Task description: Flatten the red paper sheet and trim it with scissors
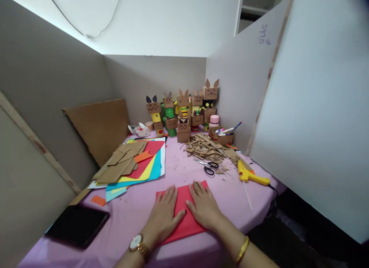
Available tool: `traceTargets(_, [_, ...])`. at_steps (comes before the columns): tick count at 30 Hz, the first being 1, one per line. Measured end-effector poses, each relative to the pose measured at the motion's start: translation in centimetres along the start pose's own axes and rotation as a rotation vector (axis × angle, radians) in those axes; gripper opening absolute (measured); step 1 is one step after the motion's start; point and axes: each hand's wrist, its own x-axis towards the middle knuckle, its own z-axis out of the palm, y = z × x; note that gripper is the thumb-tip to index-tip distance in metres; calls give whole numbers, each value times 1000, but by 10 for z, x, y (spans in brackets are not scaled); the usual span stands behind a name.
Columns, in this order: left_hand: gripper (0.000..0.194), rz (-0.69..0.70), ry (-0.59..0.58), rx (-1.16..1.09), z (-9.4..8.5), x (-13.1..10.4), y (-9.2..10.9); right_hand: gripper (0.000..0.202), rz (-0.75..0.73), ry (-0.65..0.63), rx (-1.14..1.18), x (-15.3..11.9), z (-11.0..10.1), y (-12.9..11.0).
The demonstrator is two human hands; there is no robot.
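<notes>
Paper (187,230) is held flat at six o'clock by left hand (164,215) and right hand (205,207), each grip spread, seemingly for steadiness.

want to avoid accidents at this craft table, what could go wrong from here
The yellow glue gun lies near the edge of the lilac tablecloth; snagging its cord might drag it off. Beyond the red paper, the black-handled scissors could nick the right hand if it reaches forward.
</notes>
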Motion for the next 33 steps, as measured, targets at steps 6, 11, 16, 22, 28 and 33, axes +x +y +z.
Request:
traceTargets(6, [69,-128,16,50,-5,-18,-16,68,4,6,-44,-2,3,-1])
traceTargets(11, [55,-224,58,111,-28,-27,3,69,2,13,-77,-1,5,-2])
traceTargets(16, [63,-74,48,54,-11,-26,76,58,1,-10,-116,2,10,2])
traceTargets(22, [92,-90,24,13,29,-45,101,60,5,0,-145,-1,11,0])
traceTargets(28, [84,-96,-30,95,16,-68,89,65,11,11,-142,-4,9,-3])
traceTargets(33, [75,-126,42,241,27,-94,66,66,15,4,-141,-4,9,-3])
